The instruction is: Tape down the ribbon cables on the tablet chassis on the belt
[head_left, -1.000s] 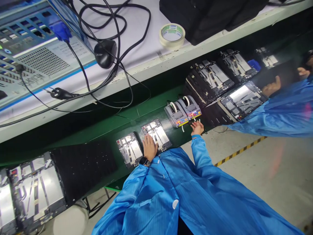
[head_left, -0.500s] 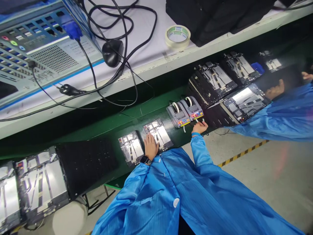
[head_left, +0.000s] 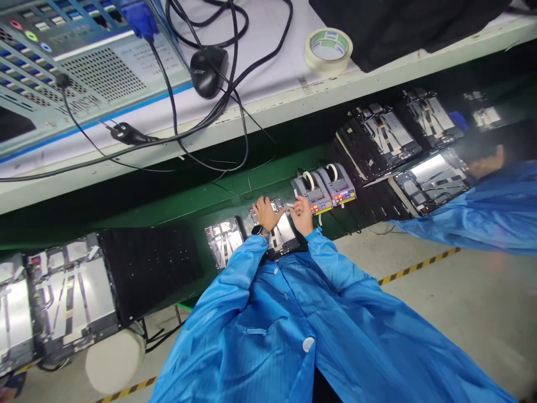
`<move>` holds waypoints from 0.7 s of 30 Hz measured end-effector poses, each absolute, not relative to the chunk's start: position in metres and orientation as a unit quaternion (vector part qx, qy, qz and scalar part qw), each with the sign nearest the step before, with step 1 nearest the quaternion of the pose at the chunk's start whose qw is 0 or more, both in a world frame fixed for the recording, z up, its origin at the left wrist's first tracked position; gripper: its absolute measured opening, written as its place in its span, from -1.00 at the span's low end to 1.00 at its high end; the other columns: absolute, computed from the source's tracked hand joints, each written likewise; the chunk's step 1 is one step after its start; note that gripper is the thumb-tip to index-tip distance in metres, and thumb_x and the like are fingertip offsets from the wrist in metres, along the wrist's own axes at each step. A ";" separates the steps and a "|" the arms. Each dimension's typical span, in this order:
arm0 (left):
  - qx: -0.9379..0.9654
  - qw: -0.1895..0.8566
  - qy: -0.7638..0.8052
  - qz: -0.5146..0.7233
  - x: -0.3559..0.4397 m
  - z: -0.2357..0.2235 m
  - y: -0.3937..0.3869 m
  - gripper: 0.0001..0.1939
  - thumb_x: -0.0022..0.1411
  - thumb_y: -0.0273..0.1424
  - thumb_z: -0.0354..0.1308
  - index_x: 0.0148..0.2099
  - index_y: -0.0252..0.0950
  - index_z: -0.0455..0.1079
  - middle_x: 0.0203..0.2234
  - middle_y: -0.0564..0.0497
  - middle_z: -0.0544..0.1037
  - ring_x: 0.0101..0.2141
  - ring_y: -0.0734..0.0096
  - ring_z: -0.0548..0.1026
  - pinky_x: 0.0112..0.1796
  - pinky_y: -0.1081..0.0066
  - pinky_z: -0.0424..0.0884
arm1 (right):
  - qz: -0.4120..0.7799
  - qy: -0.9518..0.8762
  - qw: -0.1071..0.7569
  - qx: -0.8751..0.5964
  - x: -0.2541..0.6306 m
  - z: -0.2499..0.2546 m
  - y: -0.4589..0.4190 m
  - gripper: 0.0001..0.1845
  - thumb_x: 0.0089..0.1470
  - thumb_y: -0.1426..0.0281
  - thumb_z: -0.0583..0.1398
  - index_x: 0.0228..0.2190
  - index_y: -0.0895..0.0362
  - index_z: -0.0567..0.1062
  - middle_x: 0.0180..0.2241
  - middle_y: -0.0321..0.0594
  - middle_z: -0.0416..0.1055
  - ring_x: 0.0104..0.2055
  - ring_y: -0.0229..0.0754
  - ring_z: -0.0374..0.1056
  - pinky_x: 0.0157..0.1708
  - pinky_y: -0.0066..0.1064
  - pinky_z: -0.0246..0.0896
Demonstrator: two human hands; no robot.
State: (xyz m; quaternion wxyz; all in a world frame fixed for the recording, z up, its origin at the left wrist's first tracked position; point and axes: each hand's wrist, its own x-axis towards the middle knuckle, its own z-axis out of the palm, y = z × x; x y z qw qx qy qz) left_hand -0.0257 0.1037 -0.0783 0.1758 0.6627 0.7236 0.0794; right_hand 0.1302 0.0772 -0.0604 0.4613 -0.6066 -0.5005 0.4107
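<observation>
Two tape dispensers (head_left: 324, 190) stand on the green conveyor belt (head_left: 184, 208) just beside the person's right hand (head_left: 301, 216), whose thumb and fingertips seem pinched on a thin pale strip (head_left: 289, 205), though it is too small here to be sure. That strip points left, toward the left hand (head_left: 265, 214), which lies unclenched, fingers spread, on the far end of a metal-backed panel (head_left: 285, 232). The panel's long axis slants from beside the dispensers down toward the person's blue sleeves, which hide its near end. Of the two hands, the right is nearer the dispensers, and the left, with a black smartwatch (head_left: 260, 230) at its wrist, is nearer a second panel (head_left: 224, 242) lying just beside the first. Well off to the right, a co-worker's blurred hand (head_left: 486, 162) reaches over another panel (head_left: 430, 182).
</observation>
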 end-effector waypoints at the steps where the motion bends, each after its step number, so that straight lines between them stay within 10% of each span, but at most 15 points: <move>1: 0.660 0.182 0.726 0.066 -0.023 -0.079 0.109 -0.19 0.30 0.02 0.11 0.38 -0.42 0.14 0.35 -0.40 0.20 0.35 -0.16 0.12 0.34 -0.12 -0.10 | 0.401 -0.507 0.458 -0.610 0.128 -0.062 0.088 -0.42 0.14 0.39 0.21 0.17 0.07 0.23 -0.19 -0.23 0.35 -0.35 -0.27 0.34 -0.39 -0.44 0.33; 12: 0.641 0.262 0.721 -0.018 -0.042 -0.082 0.131 -0.31 0.27 0.06 0.15 0.30 -0.22 0.31 0.21 -0.27 0.43 0.22 -0.13 0.31 0.24 -0.08 0.06 | 0.275 -0.747 0.204 -0.569 0.126 -0.081 0.140 -0.02 0.12 0.46 0.28 0.42 0.04 -0.08 0.18 0.07 0.16 0.21 0.14 0.27 0.07 -0.10 0.37; 21: 0.618 0.320 0.716 -0.051 -0.052 -0.086 0.150 -0.23 0.12 0.15 0.25 0.26 -0.15 0.38 0.18 -0.20 0.49 0.23 -0.09 0.33 0.18 0.00 0.15 | 0.233 -0.821 0.107 -0.510 0.130 -0.080 0.160 0.17 0.04 0.46 0.37 0.45 -0.04 -0.17 0.15 0.07 0.19 0.19 0.19 0.27 0.06 -0.02 0.37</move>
